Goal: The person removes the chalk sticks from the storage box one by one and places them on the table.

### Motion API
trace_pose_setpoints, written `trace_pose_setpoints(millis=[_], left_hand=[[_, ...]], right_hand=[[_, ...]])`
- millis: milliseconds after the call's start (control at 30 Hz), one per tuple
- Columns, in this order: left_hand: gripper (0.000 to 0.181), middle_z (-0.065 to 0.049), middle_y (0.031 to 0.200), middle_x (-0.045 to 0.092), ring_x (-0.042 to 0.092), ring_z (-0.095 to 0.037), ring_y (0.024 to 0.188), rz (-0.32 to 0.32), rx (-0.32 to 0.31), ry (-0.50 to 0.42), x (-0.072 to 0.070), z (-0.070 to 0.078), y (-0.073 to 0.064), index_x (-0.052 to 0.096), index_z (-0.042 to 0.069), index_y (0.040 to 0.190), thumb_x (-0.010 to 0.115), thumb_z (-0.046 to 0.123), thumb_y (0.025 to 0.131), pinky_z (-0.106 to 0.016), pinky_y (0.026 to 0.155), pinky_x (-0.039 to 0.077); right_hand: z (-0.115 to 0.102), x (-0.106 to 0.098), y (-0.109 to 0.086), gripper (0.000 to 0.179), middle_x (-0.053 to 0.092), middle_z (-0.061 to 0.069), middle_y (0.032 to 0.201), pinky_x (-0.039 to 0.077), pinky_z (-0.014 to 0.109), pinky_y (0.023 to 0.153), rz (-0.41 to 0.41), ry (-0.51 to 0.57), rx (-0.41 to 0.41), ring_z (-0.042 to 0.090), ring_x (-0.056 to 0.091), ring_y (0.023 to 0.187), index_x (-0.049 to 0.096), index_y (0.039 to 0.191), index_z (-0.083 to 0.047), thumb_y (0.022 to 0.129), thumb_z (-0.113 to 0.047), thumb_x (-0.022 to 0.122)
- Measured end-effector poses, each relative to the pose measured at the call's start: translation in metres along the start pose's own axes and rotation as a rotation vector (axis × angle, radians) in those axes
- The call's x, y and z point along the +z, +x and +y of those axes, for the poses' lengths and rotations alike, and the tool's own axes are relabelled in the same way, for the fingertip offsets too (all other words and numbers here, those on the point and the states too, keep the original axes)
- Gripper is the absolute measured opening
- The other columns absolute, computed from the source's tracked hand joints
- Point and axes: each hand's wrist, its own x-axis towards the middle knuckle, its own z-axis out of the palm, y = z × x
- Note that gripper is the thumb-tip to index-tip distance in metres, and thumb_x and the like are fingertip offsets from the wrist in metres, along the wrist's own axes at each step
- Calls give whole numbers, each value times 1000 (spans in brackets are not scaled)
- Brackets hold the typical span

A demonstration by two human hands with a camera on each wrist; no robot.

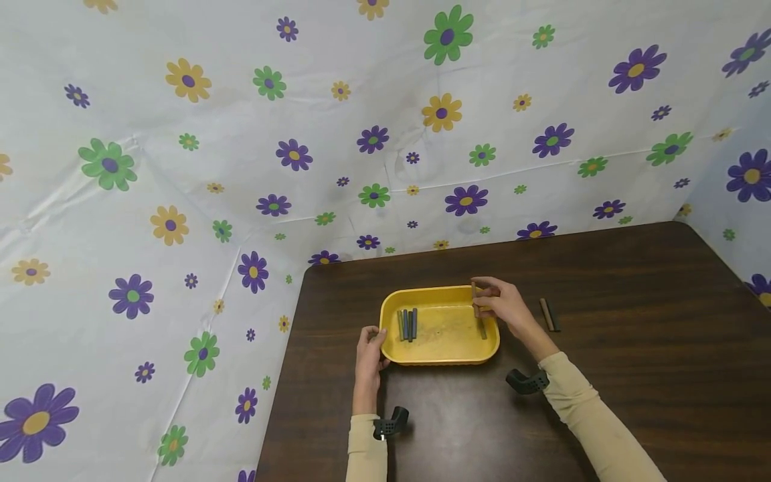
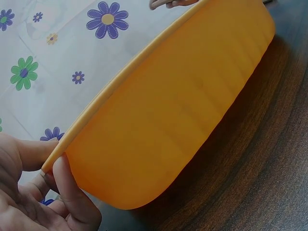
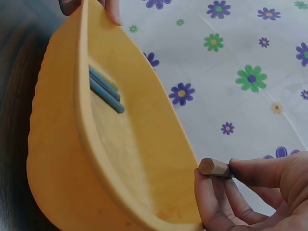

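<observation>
A yellow plastic tray (image 1: 440,358) rests on the table, with several slim chalk-like sticks (image 1: 406,325) in green and dark blue side by side at its left. My left hand (image 1: 369,351) pinches the tray's left rim, thumb on top and fingers underneath. Over the tray's right end, my right hand (image 1: 504,306) holds a brown chalk-like stick (image 3: 215,167) between thumb and fingertips. Below that hand, a thin brown strip (image 1: 482,329) shows inside the tray; whether it is a stick or a reflection I cannot tell.
Right of the tray, a brown stick (image 1: 547,314) and a dark green one (image 1: 554,316) lie together on the dark wood table (image 1: 632,335). A white flower-print sheet (image 1: 337,134) hangs behind the table and at its sides.
</observation>
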Motion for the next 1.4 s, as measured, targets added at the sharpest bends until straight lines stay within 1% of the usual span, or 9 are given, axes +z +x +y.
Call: trace_pose_setpoints(millis=[100,200,400,567,767,1033,1200,1300,1400], left_hand=[[19,-20,98,59,53,-20,71,1,6,3,0,0,0,51,1,116,57,15,107,-25,56,46],[19,-20,99,59,53,-20,71,-2,4,1,0,0,0,51,1,116,58,15,107,-25,56,46],[19,-19,99,59,54,-20,71,-6,3,-5,-1,-1,1,50,1,116,58,16,106,-25,56,46],[19,-18,97,60,53,-19,70,-5,8,-12,-1,-2,0,51,1,116,58,15,106,-25,56,45],[19,-20,98,59,53,-20,70,12,17,-3,1,-3,-1,51,0,117,58,15,106,-25,56,45],[18,-19,97,59,53,-19,69,16,15,-1,1,-1,-2,51,1,116,58,15,106,-25,56,45],[17,-18,96,59,52,-20,70,13,11,-2,1,0,-3,51,2,115,57,15,106,-25,56,45],[16,-17,94,59,52,-20,68,16,11,-3,1,-5,1,51,2,115,57,14,107,-25,55,45],[17,-17,94,59,51,-19,67,29,3,-2,0,-17,11,51,3,116,58,16,107,-24,54,44]], right_hand=[[2,-6,0,53,59,32,123,59,44,84,7,-10,6,44,67,106,45,151,4,101,0,62],[4,-11,-1,53,58,35,126,60,41,82,13,-11,11,44,68,107,45,151,4,101,0,63],[7,-23,-5,54,59,33,122,61,36,78,35,-19,-7,27,70,94,44,151,6,101,0,62],[14,-37,-8,52,59,30,120,60,34,77,71,-66,-2,20,67,90,45,151,6,101,1,61],[22,-55,-14,51,60,32,121,60,30,75,108,-126,-10,20,66,89,45,149,8,101,0,61],[28,-73,-24,52,58,35,123,60,33,76,128,-161,-20,27,67,95,43,150,8,102,-1,61],[33,-84,-28,52,58,35,123,61,34,75,133,-181,-23,21,68,91,42,151,9,103,-2,61],[36,-92,-30,53,57,36,123,61,33,75,132,-189,-26,14,68,88,40,152,9,104,-2,59],[38,-100,-33,53,56,37,124,60,33,76,133,-195,-27,12,68,88,39,152,10,104,-1,58]])
